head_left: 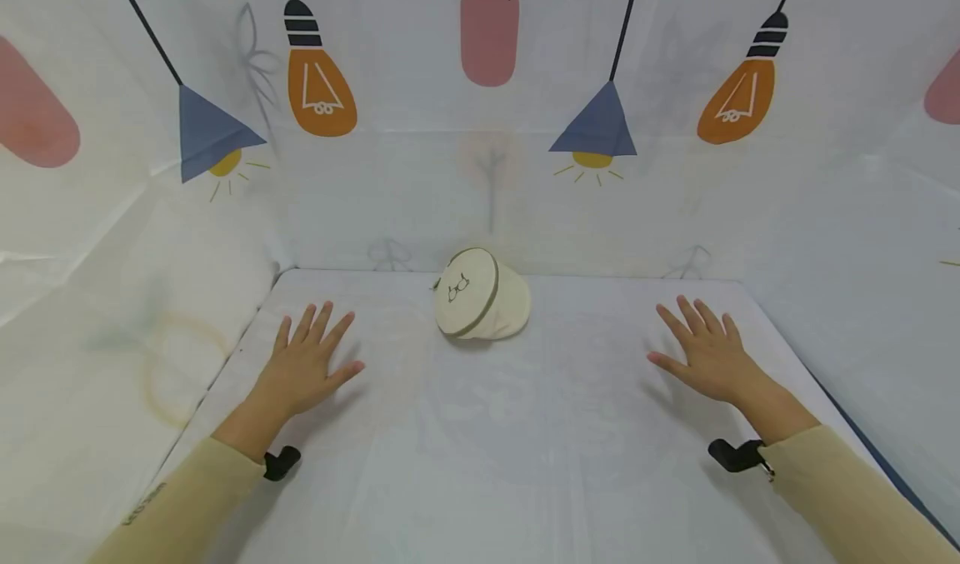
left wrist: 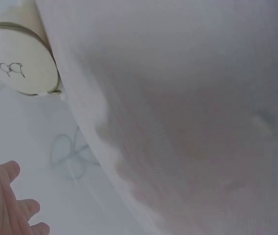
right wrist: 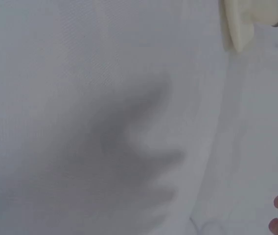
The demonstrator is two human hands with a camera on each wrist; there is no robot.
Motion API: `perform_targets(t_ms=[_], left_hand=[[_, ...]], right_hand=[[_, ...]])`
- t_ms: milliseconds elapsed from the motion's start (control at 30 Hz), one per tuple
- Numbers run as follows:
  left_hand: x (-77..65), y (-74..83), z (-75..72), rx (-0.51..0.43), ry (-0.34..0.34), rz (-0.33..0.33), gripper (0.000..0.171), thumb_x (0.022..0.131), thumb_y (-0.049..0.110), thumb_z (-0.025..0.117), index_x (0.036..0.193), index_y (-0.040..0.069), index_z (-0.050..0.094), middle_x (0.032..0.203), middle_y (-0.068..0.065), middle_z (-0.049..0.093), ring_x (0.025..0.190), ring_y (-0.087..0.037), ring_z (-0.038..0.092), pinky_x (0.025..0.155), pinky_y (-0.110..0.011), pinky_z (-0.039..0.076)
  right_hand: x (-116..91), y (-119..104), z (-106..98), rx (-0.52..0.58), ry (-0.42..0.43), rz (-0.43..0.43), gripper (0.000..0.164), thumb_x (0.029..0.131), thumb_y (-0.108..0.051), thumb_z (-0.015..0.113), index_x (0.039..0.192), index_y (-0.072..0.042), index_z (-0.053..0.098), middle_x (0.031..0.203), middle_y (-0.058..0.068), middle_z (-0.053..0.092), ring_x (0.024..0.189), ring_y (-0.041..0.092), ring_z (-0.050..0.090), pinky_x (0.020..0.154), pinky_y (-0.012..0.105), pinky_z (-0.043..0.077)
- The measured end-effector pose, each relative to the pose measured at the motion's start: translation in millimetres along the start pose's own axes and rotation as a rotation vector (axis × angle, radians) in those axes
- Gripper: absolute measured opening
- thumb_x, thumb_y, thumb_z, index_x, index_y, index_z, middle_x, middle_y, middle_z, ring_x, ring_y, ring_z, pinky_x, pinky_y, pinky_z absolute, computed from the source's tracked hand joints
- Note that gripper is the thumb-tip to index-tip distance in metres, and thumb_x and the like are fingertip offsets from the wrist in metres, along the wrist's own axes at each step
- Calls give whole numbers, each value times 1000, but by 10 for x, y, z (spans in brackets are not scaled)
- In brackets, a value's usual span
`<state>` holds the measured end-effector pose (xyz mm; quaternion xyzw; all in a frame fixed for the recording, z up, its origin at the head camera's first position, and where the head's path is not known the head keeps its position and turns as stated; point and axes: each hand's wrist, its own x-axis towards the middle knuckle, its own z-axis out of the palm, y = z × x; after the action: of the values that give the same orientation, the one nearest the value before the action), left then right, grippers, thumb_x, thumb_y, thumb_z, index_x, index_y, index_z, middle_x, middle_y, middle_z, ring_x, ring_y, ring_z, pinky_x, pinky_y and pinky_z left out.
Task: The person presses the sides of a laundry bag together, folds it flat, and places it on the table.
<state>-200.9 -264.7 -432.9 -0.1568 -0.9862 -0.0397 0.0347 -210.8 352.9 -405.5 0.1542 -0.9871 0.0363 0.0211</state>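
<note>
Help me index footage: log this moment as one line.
left grip: empty, fingers spread | right grip: empty, fingers spread | cream item: untouched, glasses drawing, near far edge of table

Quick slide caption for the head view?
Left hand and right hand spread over a white tabletop; a cream item with a glasses drawing sits farther back between them.

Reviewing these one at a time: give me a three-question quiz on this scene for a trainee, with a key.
1. Which drawing is on the cream pouch?
A) a star
B) a pair of glasses
C) a fish

2. True or false: in the head view, the left hand and the right hand are both apart from the pouch.

3. How many orange bulbs show in the head view?

Key: 1. B; 2. True; 3. Two
</note>
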Motion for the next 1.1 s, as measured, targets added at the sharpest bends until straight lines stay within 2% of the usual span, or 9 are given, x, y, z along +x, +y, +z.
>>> perform_targets(t_ms=[267, 567, 800, 1100], left_hand=[[24, 91, -21, -24, 25, 12, 86, 98, 68, 41, 162, 16, 17, 166, -22, 2, 152, -41, -5, 117, -62, -10], [85, 193, -8, -21, 25, 19, 88, 97, 69, 41, 162, 16, 18, 166, -22, 5, 152, -41, -4, 117, -64, -6], [158, 267, 58, -44, 20, 22, 88, 96, 71, 41, 162, 17, 18, 167, -19, 3, 152, -38, -6, 117, -62, -7], [227, 402, 74, -87, 13, 23, 86, 96, 69, 43, 161, 17, 20, 167, -19, 5, 152, -39, -3, 117, -63, -6]], right_hand=[[29, -43, 7, 27, 25, -13, 89, 97, -62, 51, 161, -12, 14, 163, 29, 7, 148, 51, 3, 110, 75, -1], [91, -108, 61, 35, 24, -27, 88, 97, -61, 51, 161, -11, 16, 163, 30, 9, 147, 52, 5, 110, 76, 2], [166, -212, 57, 44, 36, -45, 87, 97, -60, 52, 159, -9, 21, 162, 30, 11, 146, 54, 8, 110, 76, 5], [282, -419, -12, 97, 34, -76, 84, 98, -57, 53, 159, -9, 22, 162, 29, 12, 147, 52, 7, 110, 75, 5]])
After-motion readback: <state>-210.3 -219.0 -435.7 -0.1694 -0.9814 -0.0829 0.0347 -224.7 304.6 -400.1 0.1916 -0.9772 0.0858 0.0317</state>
